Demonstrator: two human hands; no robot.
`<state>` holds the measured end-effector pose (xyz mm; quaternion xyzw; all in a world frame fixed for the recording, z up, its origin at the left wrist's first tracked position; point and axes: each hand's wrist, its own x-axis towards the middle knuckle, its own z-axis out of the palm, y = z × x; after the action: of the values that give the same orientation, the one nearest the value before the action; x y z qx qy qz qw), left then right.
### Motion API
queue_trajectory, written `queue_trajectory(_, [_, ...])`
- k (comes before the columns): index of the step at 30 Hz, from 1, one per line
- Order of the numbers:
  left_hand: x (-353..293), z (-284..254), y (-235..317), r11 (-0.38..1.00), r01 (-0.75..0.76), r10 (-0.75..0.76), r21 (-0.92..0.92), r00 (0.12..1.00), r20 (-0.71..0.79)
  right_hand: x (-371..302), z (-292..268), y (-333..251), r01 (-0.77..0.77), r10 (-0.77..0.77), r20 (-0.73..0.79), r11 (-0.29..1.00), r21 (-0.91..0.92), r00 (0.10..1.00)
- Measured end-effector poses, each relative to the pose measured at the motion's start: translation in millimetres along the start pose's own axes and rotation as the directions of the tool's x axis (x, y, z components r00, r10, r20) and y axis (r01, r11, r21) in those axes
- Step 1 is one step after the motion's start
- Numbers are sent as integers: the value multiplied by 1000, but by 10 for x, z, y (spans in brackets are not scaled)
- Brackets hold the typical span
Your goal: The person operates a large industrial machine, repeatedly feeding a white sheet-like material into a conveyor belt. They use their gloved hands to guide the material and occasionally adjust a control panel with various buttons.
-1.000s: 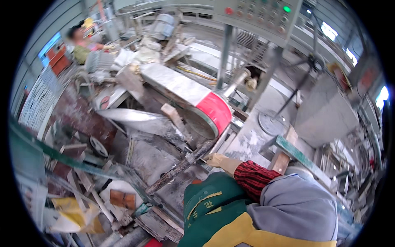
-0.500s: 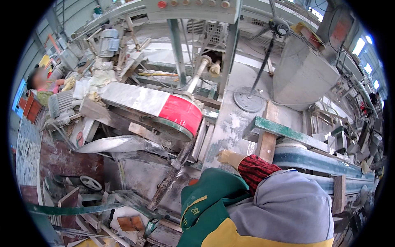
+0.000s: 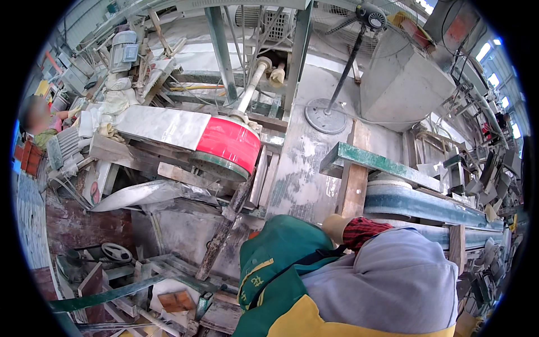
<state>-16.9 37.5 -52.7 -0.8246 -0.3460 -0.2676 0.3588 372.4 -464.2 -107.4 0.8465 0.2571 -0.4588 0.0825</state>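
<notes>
My right hand (image 3: 335, 228) wears a cream glove below a red-and-black plaid cuff and a grey sleeve. It is drawn in close beside my green apron (image 3: 286, 244), which hides its fingers; I cannot tell what they hold, if anything. Just beyond the hand stands an upright wooden board (image 3: 355, 185), with a green metal beam (image 3: 384, 165) across it. My left hand is out of view. Ahead to the left lies a long belt machine, its white belt (image 3: 163, 124) ending in a red band (image 3: 229, 143) round a drum.
A fan with a round base (image 3: 325, 116) stands ahead, beside a large grey hopper-like box (image 3: 404, 84). At right runs a blue-green belt (image 3: 426, 205). Wood scraps and a wheel (image 3: 117, 252) litter the lower left. Another person (image 3: 42, 121) is at far left.
My right hand has drawn back from reaching forward to close beside the apron, and its fingers have gone out of sight. The view has shifted, moving the surroundings slightly left and up.
</notes>
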Motion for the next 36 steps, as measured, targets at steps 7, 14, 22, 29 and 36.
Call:
queue_trajectory(7, [-89, 37, -56, 1000, 21, -21, -23, 1000, 6, 292, 892, 181, 125, -124, 14, 979, -161, 992])
queue_trajectory(14, [-439, 123, -158, 974, 211, -200, 80, 971, -130, 390, 337, 396, 57, -38, 283, 997, -58, 958])
queue_trajectory(22, [-102, -42, -461, 922, 166, -215, 350, 971, 104, 1514, -804, 254, -174, 240, -154, 920, 350, 958])
queue_trajectory(29, [309, -411, -560, 878, 397, -477, 265, 762, 439, 1744, -1653, -946, 171, 55, -417, 857, 485, 907])
queue_trajectory(36, [388, -469, -486, 853, 456, -521, 253, 770, 369, 1785, -1619, -1417, 342, -199, -508, 918, 203, 838])
